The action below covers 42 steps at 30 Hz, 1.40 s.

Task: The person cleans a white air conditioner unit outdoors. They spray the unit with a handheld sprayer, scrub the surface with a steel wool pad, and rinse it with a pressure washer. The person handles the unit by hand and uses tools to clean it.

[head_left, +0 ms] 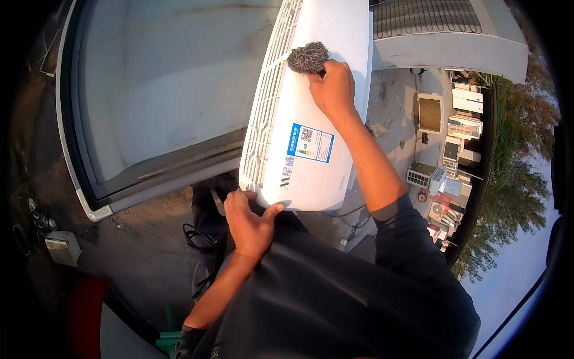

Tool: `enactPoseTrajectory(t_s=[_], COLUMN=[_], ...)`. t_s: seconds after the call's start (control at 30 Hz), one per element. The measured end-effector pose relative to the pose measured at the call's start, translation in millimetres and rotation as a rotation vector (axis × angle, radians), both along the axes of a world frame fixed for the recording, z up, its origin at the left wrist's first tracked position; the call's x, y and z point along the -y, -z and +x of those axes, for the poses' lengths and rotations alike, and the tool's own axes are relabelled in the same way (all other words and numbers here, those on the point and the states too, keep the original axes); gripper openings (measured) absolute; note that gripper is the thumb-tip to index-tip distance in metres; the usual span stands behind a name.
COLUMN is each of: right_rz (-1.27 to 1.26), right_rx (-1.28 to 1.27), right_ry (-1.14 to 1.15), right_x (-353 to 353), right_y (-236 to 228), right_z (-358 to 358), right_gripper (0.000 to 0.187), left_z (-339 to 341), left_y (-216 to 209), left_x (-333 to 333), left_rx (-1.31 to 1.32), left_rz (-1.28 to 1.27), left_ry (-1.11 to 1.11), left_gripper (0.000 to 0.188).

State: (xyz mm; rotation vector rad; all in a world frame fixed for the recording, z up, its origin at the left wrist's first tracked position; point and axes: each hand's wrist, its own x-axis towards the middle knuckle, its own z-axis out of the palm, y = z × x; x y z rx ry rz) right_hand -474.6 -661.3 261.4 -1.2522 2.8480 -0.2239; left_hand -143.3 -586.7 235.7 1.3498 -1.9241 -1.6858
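Note:
A long white air conditioner indoor unit [299, 191] stretches away from me, with a slatted grille along its left side and a blue-and-white label [310, 143] on its front. My right hand [333, 88] is closed on a grey steel wool scrubber [307, 58], which rests against the white casing near the grille. At the unit's near end, my left hand [250, 222] grips the lower left corner, thumb on the front edge and fingers by the grille. The undersides of its fingers are hidden.
Left of the unit lies a large framed glass-like panel [161, 78]. A white appliance with a wire coil back [427, 21] stands at upper right. Farther right are several old outdoor units [421, 176] and boxes on concrete. A dark cable [200, 236] hangs below my left hand.

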Motion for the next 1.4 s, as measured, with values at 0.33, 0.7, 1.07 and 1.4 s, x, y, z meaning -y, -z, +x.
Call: enactPoseTrajectory(t_s=[0.33, 0.7, 1.07, 1.4], right_rz=[0.056, -0.198, -0.003, -0.467], right_rx=[-0.128, 0.150, -0.004, 0.466], right_ry=[-0.066, 0.160, 0.079, 0.214], right_x=[4, -12, -13, 19], right_y=[9, -35, -9, -36], right_z=[-1, -68, -13, -67], right_gripper=[0.017, 0.032, 0.021, 0.030], left_z=[5, 3, 9, 5], left_y=[6, 6, 12, -1], left_x=[-5, -7, -12, -4], left_rx=[-0.004, -0.027, -0.012, 0.013], left_rz=[-0.057, -0.049, -0.146, -0.099], left_ry=[0.003, 0.023, -0.007, 0.022], left_gripper=[0.063, 0.065, 0.065, 0.054])
